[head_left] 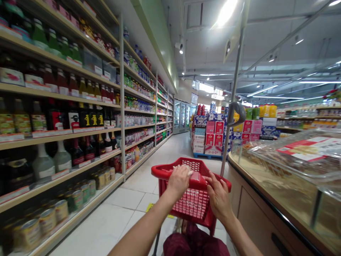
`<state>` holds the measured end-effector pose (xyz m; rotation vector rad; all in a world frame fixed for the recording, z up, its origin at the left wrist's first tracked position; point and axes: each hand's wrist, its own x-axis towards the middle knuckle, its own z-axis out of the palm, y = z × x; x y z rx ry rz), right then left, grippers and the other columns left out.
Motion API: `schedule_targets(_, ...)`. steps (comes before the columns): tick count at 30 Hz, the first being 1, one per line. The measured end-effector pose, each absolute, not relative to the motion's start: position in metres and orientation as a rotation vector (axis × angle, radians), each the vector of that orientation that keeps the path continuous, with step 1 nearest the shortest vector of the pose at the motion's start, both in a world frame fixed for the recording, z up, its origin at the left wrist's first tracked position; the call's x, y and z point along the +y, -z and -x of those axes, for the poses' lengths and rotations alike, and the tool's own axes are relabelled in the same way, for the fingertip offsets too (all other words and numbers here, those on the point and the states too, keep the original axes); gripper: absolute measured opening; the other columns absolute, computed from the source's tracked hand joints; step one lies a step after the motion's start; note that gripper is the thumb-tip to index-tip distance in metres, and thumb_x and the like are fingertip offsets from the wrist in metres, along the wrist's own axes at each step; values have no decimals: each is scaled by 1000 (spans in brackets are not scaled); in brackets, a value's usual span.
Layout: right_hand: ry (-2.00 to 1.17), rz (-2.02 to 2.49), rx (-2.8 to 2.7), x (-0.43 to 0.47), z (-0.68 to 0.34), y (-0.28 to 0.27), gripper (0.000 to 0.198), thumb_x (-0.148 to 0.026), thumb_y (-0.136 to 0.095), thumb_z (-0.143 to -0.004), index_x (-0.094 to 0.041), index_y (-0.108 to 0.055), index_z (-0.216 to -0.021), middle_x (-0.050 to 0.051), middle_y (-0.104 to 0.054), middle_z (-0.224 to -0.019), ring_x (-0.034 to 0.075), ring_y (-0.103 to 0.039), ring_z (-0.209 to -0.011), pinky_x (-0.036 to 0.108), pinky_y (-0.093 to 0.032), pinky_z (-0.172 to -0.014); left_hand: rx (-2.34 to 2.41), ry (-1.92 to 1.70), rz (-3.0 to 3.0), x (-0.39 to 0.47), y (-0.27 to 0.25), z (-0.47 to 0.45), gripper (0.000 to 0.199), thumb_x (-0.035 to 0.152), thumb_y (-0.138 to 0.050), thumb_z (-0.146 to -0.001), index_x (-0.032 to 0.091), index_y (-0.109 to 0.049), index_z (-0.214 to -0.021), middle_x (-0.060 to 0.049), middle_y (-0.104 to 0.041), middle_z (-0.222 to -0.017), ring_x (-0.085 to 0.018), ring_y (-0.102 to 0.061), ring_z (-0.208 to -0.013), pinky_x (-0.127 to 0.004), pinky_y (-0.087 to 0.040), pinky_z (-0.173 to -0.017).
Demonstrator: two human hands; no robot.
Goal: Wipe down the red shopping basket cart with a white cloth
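Note:
In front of me stands a red plastic shopping cart (190, 202) with a perforated basket and a thick red handle. My left hand (179, 182) is closed over the left part of the handle, its fingers curled. Something small and whitish shows at those fingers, too unclear to name. Resting on the right part of the handle is my right hand (218, 195), its fingers stretched out and slightly apart. What lies inside the basket is mostly hidden by the handle and my hands.
Shelves of bottles (61, 156) and cans line the left side. On the right runs a counter (255, 209) with clear plastic packs (306, 149); a metal pole (234, 81) rises beside it. Stacked cartons (214, 133) stand on a blue pallet ahead. Pale floor tiles (145, 177) lead forward.

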<state>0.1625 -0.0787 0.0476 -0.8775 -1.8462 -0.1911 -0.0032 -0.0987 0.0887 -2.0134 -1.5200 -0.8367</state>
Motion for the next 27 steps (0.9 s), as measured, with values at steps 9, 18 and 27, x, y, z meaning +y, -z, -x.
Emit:
schedule_targets(9,232,857,-1864,-77,-162,-44,44,-35,-25,-89,-17,-33,-129,8,-61,-108,20,-55,-99,42,-26,-93,-1482,822,2024,-98,-86,-2,30,24,-33,-86,21,-53,-108,-5,-58,-115,-16,-47,-112,-42,-32,-99)
schedule_targets(18,227,885,-1825,-76,-162,-42,44,-35,-26,-89,-18,-31,-130,7,-62,-107,20,-55,-98,43,-26,-93,-1600,859,1944,-104,-87,10,31,21,-31,-86,18,-56,-105,-7,-60,-111,-18,-49,-109,-43,-35,-96)
schedule_targets(27,231,886,-1821,-76,-164,-43,44,-35,-27,-89,-16,-36,-127,8,-62,-107,19,-55,-98,42,-26,-94,-1732,882,1919,-111,-94,21,32,24,-27,-88,24,-56,-102,-4,-60,-112,-19,-51,-108,-58,-25,-97)
